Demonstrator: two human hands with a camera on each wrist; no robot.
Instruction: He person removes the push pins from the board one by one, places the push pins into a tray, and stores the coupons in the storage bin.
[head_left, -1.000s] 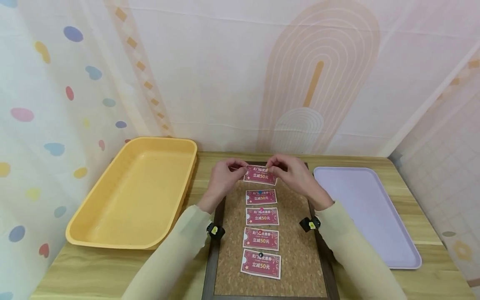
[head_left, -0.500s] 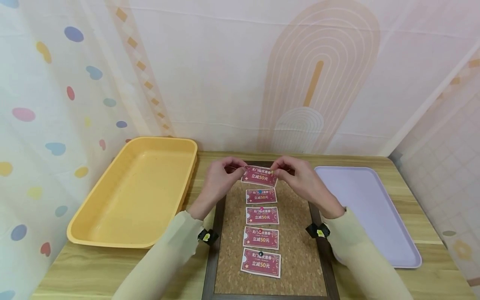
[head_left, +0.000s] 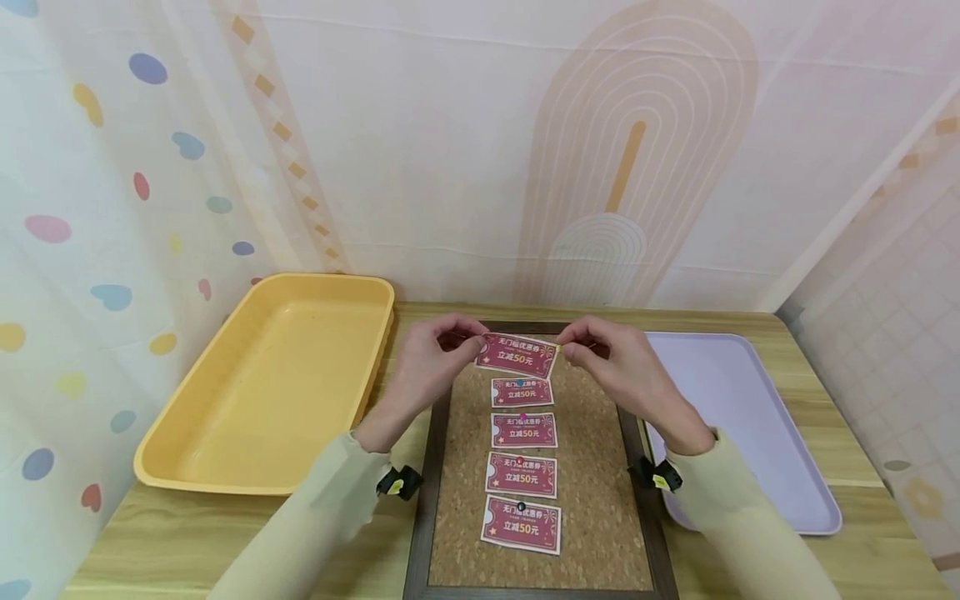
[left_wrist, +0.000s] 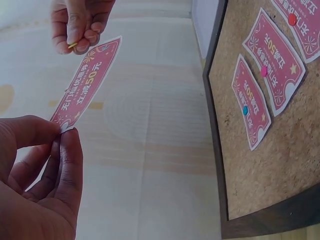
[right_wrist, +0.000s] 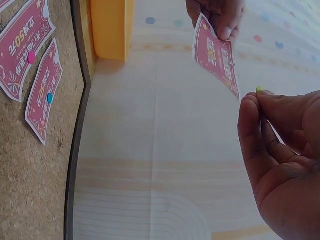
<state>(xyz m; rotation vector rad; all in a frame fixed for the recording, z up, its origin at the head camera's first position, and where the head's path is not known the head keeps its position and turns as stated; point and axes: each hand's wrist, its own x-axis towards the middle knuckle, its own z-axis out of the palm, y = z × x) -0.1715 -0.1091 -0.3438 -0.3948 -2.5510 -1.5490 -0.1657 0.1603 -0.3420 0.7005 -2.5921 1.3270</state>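
Note:
My left hand (head_left: 431, 362) pinches one end of a red paper coupon (head_left: 516, 357) between thumb and fingers. The coupon is held off the far end of a cork board (head_left: 596, 533), as the left wrist view makes plain. Between thumb and forefinger my right hand (head_left: 626, 371) pinches a small yellow push pin (right_wrist: 259, 89), close to the coupon's free end. Below, a column of similar coupons is pinned to the cork: a blue push pin (left_wrist: 245, 110), a pink push pin (left_wrist: 264, 71), a red push pin (head_left: 521, 460) and a black push pin (head_left: 521, 507) hold them.
A deep yellow tray (head_left: 375, 333) stands left of the board. To the right lies a flat lilac tray (head_left: 731, 400), partly behind my right forearm. The board's dark frame (head_left: 427, 517) rests on a wooden table (head_left: 847, 433). A patterned curtain (head_left: 435, 167) hangs behind.
My hands have moved apart. The coupon has shifted slightly left and tilts down to the right. My right hand, with the yellow push pin, has moved right off the coupon's face.

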